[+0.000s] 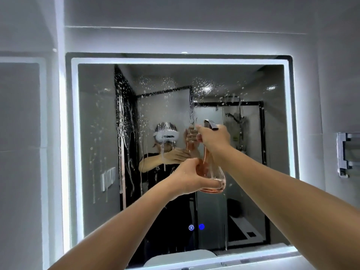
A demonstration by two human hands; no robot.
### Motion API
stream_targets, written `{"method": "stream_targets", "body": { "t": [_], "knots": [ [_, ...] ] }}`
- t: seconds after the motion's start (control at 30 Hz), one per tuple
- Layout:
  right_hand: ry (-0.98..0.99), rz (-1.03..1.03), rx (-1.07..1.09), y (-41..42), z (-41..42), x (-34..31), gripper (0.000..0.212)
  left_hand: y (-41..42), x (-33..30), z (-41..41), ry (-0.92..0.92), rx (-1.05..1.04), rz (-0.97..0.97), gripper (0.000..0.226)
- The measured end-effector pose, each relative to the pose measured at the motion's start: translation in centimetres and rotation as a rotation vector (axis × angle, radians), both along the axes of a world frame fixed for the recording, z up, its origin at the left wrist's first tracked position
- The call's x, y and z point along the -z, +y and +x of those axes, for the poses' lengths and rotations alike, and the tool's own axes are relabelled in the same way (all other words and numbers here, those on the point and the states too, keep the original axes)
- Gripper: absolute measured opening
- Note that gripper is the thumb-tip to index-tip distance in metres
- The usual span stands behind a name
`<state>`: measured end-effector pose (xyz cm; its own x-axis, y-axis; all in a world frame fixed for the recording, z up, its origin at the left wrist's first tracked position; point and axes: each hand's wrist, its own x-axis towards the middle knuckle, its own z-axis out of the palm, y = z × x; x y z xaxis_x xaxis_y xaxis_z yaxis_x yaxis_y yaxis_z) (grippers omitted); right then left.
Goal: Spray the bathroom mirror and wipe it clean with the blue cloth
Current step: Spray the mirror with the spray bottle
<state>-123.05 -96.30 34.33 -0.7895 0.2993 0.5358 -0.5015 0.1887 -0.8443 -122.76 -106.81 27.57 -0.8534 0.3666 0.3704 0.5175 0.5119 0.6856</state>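
Fingers of the right hand (215, 138) curl round the neck of a clear, pink-tinted spray bottle (211, 172), just below its silver trigger head (211, 124), while the left hand (190, 177) cups the bottle's wide base from below and beside, its fingers wrapped against the bulb. Both hands hold the bottle up in front of the lit bathroom mirror (97, 133), nozzle turned toward the glass. White foam spots and long runs already cover the upper and left parts of the mirror; the right side and the lower band look mostly dry, so the spraying seems about half done. No blue cloth shows anywhere in view. The bottle holds only a shallow layer of pink liquid at the bottom, so it should be light, yet its smooth flask shape is likely slippery, more so if drips reach it. The narrow neck is the sure place to grip for squeezing the trigger, with the broad base as the steadying point. Whether it is glass or hard plastic I cannot tell; if glass, a slip over the basin edge (181, 257) below would risk breakage.
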Motion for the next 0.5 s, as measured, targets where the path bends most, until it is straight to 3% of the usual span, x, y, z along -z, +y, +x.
{"method": "stream_targets", "body": {
  "t": [0.5],
  "knots": [
    [0.037, -0.09, 0.109, 3.6, -1.1, -0.4, 0.024, 3.9, -0.5, -1.1, 0.013, 0.061, -0.004, 0.07]
  ]
}}
